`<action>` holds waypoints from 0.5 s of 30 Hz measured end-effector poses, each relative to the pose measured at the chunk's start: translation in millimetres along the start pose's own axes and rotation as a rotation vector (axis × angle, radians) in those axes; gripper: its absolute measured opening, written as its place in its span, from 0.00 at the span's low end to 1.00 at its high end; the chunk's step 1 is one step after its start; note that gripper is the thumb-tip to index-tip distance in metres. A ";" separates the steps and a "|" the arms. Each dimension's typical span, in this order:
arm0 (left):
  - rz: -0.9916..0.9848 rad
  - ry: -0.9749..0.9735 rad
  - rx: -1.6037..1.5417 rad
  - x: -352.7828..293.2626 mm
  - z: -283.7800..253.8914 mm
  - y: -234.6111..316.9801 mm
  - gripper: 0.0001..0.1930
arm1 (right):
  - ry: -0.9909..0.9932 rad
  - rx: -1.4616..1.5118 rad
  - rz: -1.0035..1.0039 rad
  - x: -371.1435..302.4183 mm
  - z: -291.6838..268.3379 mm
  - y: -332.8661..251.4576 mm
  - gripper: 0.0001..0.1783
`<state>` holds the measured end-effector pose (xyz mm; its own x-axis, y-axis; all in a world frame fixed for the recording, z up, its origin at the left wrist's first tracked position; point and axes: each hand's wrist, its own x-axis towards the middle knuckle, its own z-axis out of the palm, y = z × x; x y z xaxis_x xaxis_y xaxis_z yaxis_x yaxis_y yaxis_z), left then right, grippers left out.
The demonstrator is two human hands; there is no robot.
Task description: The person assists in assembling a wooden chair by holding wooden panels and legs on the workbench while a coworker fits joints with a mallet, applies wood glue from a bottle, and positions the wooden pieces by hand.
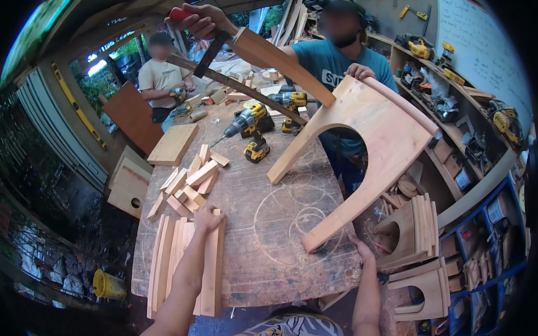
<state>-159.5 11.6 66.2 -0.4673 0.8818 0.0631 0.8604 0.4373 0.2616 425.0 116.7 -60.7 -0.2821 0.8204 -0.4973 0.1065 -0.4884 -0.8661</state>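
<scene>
My left hand [207, 218] is closed over the far end of a wooden slat [213, 267], one of several long slats lying side by side at the near left of the table. My right hand [361, 249] has its fingers stretched out at the table's right edge, holding nothing. Just beyond it rises an arched wooden frame [377, 127] with two legs on the tabletop. A co-worker in a teal shirt [367, 65] rests one hand on this frame. The co-worker's other hand raises the red handle of a bar clamp [212, 53] beside a tapered wooden piece [278, 62].
Short wood blocks [191, 186] lie heaped beyond my left hand. Yellow-black cordless drills [249, 129] stand mid-table, near a square board [173, 144]. More arched frames [422, 286] and shelves of tools [448, 124] are at the right. Another person [162, 75] holds a drill at far left.
</scene>
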 end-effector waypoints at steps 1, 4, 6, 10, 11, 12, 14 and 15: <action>-0.009 -0.019 -0.002 -1.4 -5.2 4.2 0.28 | -0.013 0.001 -0.015 -1.8 0.3 -1.6 0.47; -0.021 -0.027 -0.014 -3.3 -3.4 -1.7 0.28 | -0.033 0.024 -0.011 -2.6 3.7 -3.5 0.46; -0.024 -0.011 -0.023 -1.6 -1.6 -9.1 0.28 | -0.049 0.085 0.021 1.0 7.1 -1.5 0.45; 0.000 -0.015 0.004 1.6 1.2 0.8 0.30 | 0.003 0.058 0.015 7.8 -6.5 10.8 0.42; -0.001 -0.022 0.019 1.4 0.6 -0.3 0.30 | 0.002 0.059 0.021 7.3 -5.7 12.2 0.42; -0.001 -0.029 0.023 1.6 0.2 -0.8 0.30 | -0.013 0.058 0.008 8.4 -6.0 11.7 0.41; -0.010 -0.036 0.049 2.8 -1.0 0.5 0.31 | -0.020 0.064 0.001 6.3 -3.1 7.4 0.40; -0.003 -0.044 0.052 0.1 -1.4 0.2 0.31 | -0.033 0.079 -0.037 4.8 -1.2 6.2 0.39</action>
<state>-159.6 11.5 67.6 -0.4612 0.8871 0.0193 0.8691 0.4473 0.2112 425.4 117.9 -68.5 -0.3159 0.8286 -0.4622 0.0204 -0.4811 -0.8764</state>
